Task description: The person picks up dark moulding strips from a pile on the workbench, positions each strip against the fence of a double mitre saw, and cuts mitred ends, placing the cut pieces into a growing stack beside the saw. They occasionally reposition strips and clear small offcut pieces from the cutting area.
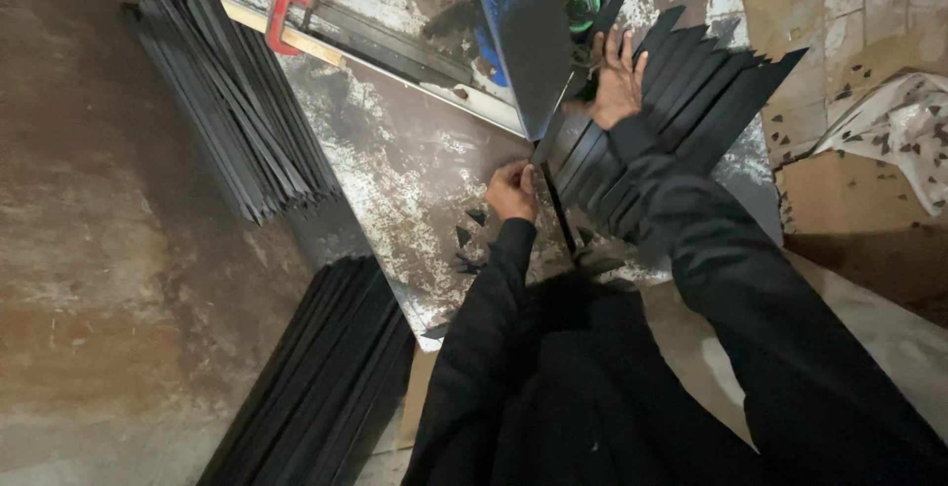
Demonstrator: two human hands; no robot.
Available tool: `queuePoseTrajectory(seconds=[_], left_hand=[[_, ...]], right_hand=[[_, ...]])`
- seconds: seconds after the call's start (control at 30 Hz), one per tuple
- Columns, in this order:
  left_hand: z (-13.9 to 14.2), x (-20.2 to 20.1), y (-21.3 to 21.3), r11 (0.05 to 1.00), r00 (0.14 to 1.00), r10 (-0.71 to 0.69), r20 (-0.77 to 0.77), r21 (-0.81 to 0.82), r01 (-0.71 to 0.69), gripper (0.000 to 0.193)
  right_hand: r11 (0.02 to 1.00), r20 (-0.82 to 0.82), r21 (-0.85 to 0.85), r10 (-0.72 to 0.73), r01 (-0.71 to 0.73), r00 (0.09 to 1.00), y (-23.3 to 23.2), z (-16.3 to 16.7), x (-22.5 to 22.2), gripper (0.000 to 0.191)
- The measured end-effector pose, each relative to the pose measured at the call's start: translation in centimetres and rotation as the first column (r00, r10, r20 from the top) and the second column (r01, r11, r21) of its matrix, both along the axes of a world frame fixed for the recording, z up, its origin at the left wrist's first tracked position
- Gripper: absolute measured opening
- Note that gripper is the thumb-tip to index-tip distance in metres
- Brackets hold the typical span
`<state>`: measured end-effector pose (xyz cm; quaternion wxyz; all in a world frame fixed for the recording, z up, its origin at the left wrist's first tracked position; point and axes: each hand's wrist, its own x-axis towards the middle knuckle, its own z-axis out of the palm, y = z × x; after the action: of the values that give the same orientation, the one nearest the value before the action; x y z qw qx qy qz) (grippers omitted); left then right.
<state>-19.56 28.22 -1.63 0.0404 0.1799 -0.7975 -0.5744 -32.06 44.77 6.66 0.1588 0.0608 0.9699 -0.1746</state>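
My right hand (617, 81) lies flat, fingers spread, on a fan of dark metal strips (681, 101) at the steel table's (415, 160) far right edge, pinning them against the blue shear blade (518, 32). My left hand (512, 190) pinches one strip's near end (553, 185), steadying it. Cut strips (237, 111) lie stacked at the left edge.

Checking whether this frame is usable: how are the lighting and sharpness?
Head view: dim, uneven light; the black sleeves and torso merge into shadow; the left hand and right hand on the dark metal strips look slightly soft; pale glare on the worn table.
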Motion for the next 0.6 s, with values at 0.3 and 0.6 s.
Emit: queuePoseTrajectory(seconds=[0.3, 0.6], left_hand=[[0.3, 8.3, -12.5, 0.887, 0.914, -0.403, 0.047, -0.226, 0.403, 0.016], [0.1, 25.4, -27.0, 0.842, 0.937, -0.201, 0.284, -0.440, 0.314, 0.017]], right_hand=[[0.992, -0.022, 0.123, 0.012, -0.009, 1.000, 0.9, -3.9, 0.6, 0.154], [0.994, -0.123, 0.105, 0.034, -0.021, 0.992, 2.3, -6.9, 2.0, 0.149]])
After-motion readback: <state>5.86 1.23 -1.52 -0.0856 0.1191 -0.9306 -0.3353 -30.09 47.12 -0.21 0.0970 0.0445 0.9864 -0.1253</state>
